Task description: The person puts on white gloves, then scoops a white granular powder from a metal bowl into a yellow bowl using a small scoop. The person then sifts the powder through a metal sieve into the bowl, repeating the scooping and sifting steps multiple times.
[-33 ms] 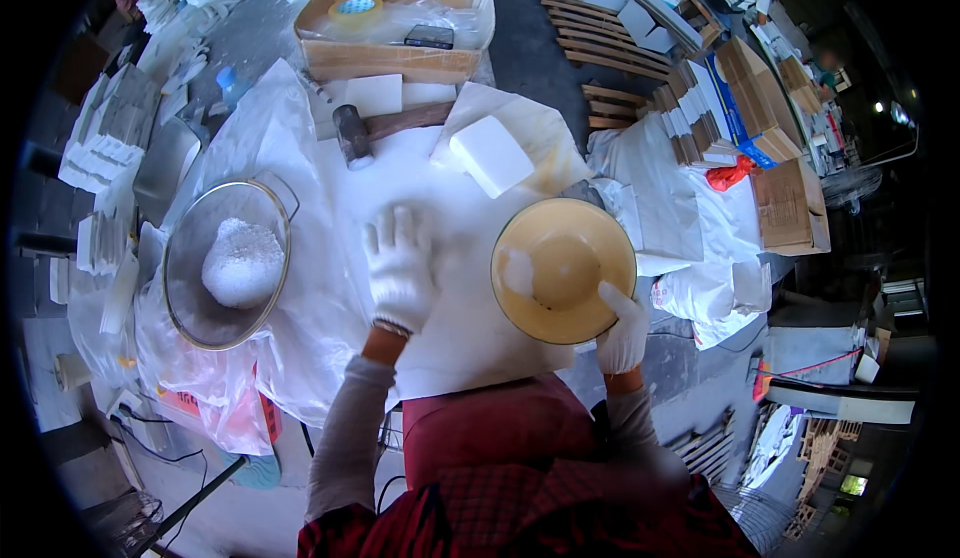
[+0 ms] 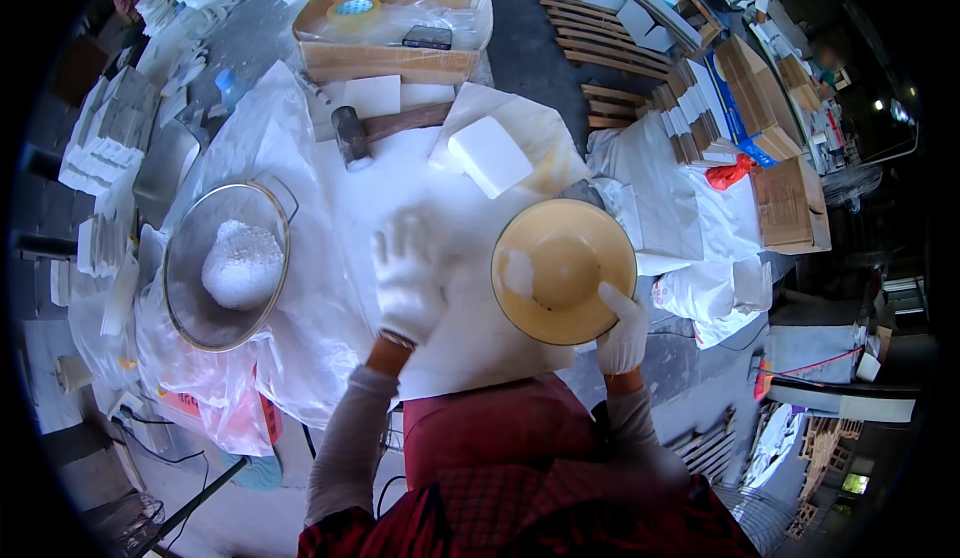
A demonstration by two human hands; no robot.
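Observation:
My left hand (image 2: 408, 283), in a white glove, lies over the white-covered work surface (image 2: 440, 333) with its fingers stretched out and slightly blurred. Nothing shows in its grasp. My right hand (image 2: 624, 333), also gloved, grips the near right rim of a yellow enamel-like bowl (image 2: 565, 263), thumb inside. A small white patch of powder clings to the bowl's inner left side. To the left, a round mesh sieve (image 2: 188, 303) holds a heap of white powder or granules (image 2: 242, 266). Beyond my left hand lies a hammer (image 2: 350, 136) with a wooden handle.
A white block (image 2: 490, 156) rests on a creased sheet beyond the bowl. At the back stands an open cardboard box (image 2: 390, 63) with tape and a dark phone-like object. Stacked white slabs (image 2: 110, 133) line the left; white sacks (image 2: 700, 288) and cartons stand on the right.
My left hand has shifted slightly right over the white surface, fingers still extended. My right hand and the bowl have stayed in place.

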